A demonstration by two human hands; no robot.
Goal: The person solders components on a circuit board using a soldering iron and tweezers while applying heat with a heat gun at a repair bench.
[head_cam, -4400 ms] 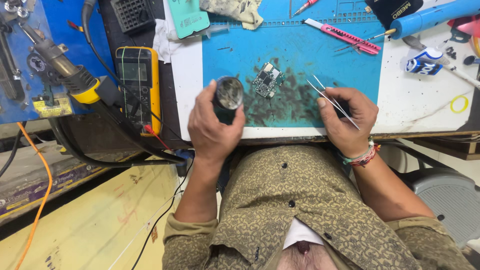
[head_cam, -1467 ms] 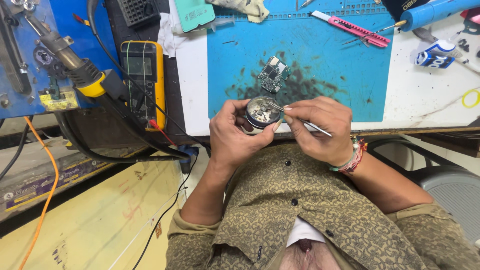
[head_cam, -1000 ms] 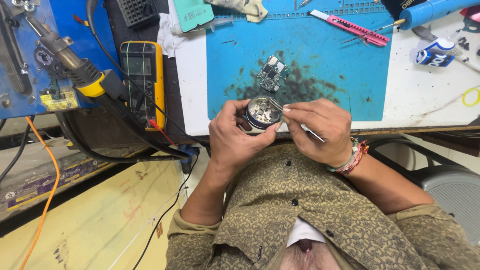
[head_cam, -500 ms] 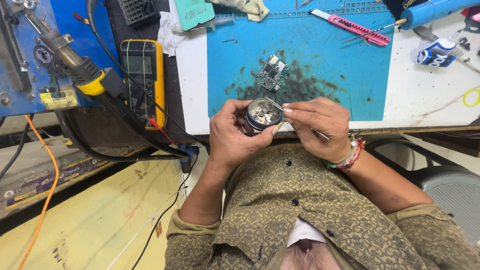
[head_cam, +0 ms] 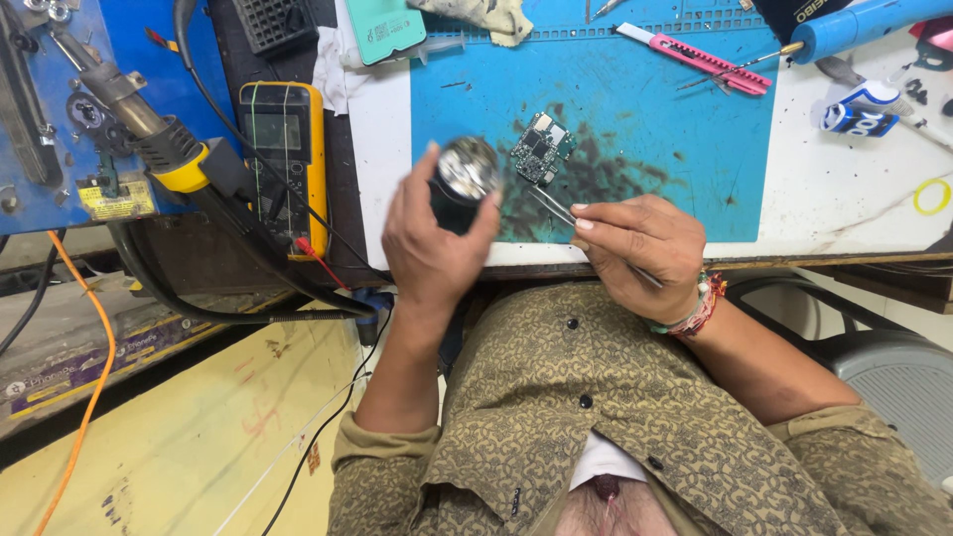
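Head view looks down on the left hand (head_cam: 432,243), which grips a small round metal part (head_cam: 469,169) and holds it up over the counter (head_cam: 854,194) at the left edge of the blue mat (head_cam: 655,129). Just beside it, the right hand (head_cam: 635,243) pinches slim tweezers (head_cam: 552,206), tips pointing toward a little circuit board (head_cam: 542,147) lying on the mat. A yellow multimeter (head_cam: 285,149) sits to the left.
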